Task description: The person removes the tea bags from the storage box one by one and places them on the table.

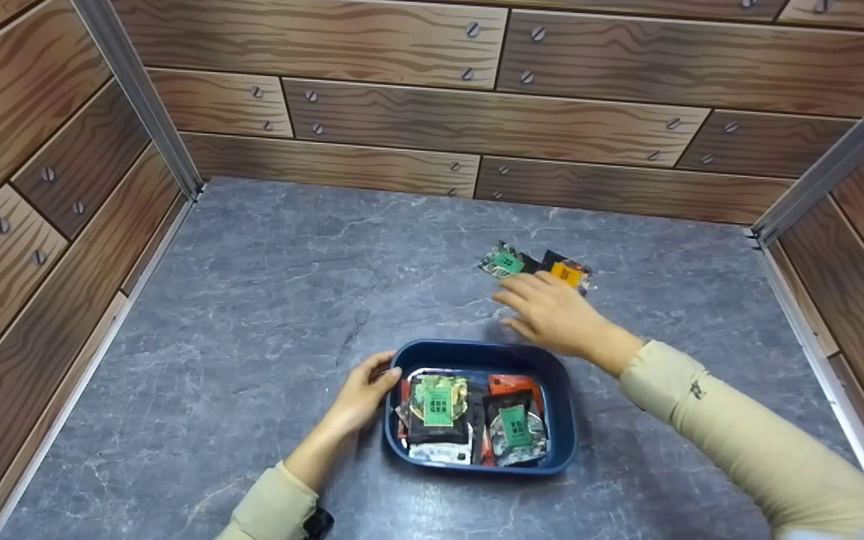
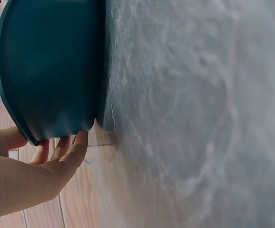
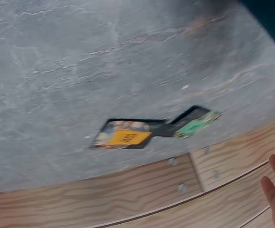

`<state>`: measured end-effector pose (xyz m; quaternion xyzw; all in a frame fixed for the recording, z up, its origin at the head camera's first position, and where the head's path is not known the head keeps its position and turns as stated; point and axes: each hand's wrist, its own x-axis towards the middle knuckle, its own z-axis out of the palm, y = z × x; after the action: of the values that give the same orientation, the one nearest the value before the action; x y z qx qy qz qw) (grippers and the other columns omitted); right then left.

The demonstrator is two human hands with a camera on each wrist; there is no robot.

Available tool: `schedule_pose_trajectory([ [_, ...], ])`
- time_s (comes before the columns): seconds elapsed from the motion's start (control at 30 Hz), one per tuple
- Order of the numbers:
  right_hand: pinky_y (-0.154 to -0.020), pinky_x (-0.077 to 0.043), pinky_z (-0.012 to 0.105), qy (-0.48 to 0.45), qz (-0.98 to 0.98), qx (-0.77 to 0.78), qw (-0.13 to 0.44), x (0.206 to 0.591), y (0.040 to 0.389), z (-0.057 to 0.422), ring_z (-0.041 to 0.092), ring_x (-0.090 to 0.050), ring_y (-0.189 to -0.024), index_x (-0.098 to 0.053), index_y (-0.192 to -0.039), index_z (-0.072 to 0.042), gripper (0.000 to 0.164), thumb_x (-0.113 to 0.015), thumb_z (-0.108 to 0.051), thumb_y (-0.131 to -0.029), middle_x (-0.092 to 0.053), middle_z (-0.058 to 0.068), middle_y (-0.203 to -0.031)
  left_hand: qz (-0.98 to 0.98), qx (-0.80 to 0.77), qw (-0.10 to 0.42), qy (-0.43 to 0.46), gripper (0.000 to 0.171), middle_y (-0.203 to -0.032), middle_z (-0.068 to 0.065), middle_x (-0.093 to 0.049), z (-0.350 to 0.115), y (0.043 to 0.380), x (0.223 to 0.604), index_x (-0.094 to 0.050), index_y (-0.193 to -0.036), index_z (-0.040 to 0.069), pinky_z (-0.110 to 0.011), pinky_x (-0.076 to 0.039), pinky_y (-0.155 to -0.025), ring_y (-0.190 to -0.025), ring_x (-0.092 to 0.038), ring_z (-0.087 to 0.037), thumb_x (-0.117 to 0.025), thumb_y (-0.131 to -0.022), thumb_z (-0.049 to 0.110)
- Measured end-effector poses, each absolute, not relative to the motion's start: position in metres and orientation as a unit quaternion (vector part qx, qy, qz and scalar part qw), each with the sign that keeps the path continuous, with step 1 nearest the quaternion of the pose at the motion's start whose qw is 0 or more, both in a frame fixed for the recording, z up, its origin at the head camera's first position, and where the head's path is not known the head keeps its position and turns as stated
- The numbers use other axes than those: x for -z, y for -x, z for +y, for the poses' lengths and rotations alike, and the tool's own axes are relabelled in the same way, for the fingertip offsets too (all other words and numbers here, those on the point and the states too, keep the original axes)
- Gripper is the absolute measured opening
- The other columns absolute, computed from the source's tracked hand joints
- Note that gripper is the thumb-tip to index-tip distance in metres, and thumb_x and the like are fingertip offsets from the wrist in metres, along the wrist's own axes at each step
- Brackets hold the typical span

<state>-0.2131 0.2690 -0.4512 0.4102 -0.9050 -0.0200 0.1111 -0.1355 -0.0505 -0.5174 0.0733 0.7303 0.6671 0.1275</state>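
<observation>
A dark blue plastic tub (image 1: pixel 568 420) with rounded corners stands on the grey marbled surface. My left hand (image 1: pixel 359 391) pinches its left rim, thumb over the edge and fingers against the outer wall, as the left wrist view also shows. Inside lie several sachets, among them a black one with a green label (image 1: pixel 439 409) and another green-labelled sachet (image 1: pixel 516 427). Beyond the tub, my right hand (image 1: pixel 556 311) hovers with relaxed fingers, holding nothing. Close past its fingertips, a green-labelled sachet (image 3: pixel 194 124) and an orange-labelled sachet (image 3: pixel 128 135) lie flat on the surface, side by side.
Wood-patterned panels (image 1: pixel 372 112) wall in the surface at the back and both sides. Grey metal posts stand in the back left corner (image 1: pixel 154 105) and back right corner (image 1: pixel 814 187).
</observation>
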Motion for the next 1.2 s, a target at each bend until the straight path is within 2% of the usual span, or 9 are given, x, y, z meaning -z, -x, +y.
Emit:
schedule_pose_trajectory([
  [0.2, -0.109, -0.039, 0.051, -0.452, -0.886, 0.027, 0.097, 0.45, 0.196, 0.244, 0.033, -0.054, -0.125, -0.059, -0.134, -0.01, 0.044, -0.057, -0.037, -0.099, -0.057, 0.015, -0.137, 0.732, -0.665, 0.131, -0.066, 0.042, -0.129, -0.033, -0.056, -0.05, 0.136, 0.517, -0.045, -0.134, -0.018, -0.044, -0.048, -0.102, -0.119, -0.056, -0.042, -0.053, -0.101, 0.006],
  [0.4, -0.106, -0.043, 0.049, -0.502, -0.858, 0.052, 0.096, 0.453, 0.18, 0.223, 0.03, -0.055, -0.123, -0.059, -0.134, -0.011, 0.045, -0.06, -0.037, -0.098, -0.058, 0.012, -0.136, 0.73, -0.667, 0.135, -0.064, 0.042, -0.13, -0.032, -0.056, -0.049, 0.135, 0.516, -0.045, -0.135, -0.017, -0.044, -0.048, -0.102, -0.12, -0.056, -0.041, -0.053, -0.101, 0.007],
  [0.77, -0.108, -0.042, 0.045, -0.554, -0.824, 0.104, 0.053, 0.458, 0.153, 0.192, 0.025, -0.051, -0.129, -0.056, -0.139, -0.016, 0.049, -0.051, -0.047, -0.1, -0.055, 0.008, -0.142, 0.723, -0.673, 0.135, -0.078, 0.043, -0.131, -0.034, -0.054, -0.051, 0.136, 0.518, -0.043, -0.135, -0.018, -0.044, -0.048, -0.102, -0.121, -0.054, -0.043, -0.052, -0.102, 0.007],
  [0.93, -0.105, -0.044, 0.041, -0.583, -0.8, 0.124, 0.066, 0.464, 0.143, 0.182, 0.022, -0.052, -0.126, -0.056, -0.138, -0.019, 0.052, -0.049, -0.053, -0.099, -0.056, 0.005, -0.139, 0.723, -0.673, 0.134, -0.08, 0.042, -0.13, -0.034, -0.054, -0.051, 0.137, 0.519, -0.043, -0.135, -0.019, -0.041, -0.05, -0.099, -0.119, -0.055, -0.042, -0.052, -0.102, 0.007],
  [1.07, -0.102, -0.045, 0.043, -0.588, -0.794, 0.13, 0.08, 0.469, 0.135, 0.176, 0.023, -0.052, -0.126, -0.056, -0.138, -0.02, 0.058, -0.05, -0.06, -0.096, -0.056, 0.006, -0.14, 0.717, -0.678, 0.138, -0.08, 0.042, -0.131, -0.034, -0.054, -0.051, 0.137, 0.52, -0.043, -0.135, -0.018, -0.042, -0.05, -0.1, -0.12, -0.055, -0.043, -0.052, -0.102, 0.007],
  [1.2, -0.103, -0.045, 0.046, -0.57, -0.806, 0.149, 0.06, 0.471, 0.127, 0.172, 0.026, -0.05, -0.13, -0.051, -0.144, -0.021, 0.067, -0.049, -0.066, -0.093, -0.051, 0.008, -0.145, 0.716, -0.678, 0.144, -0.076, 0.042, -0.132, -0.033, -0.053, -0.051, 0.137, 0.52, -0.043, -0.136, -0.017, -0.043, -0.049, -0.102, -0.122, -0.054, -0.044, -0.051, -0.102, 0.007],
])
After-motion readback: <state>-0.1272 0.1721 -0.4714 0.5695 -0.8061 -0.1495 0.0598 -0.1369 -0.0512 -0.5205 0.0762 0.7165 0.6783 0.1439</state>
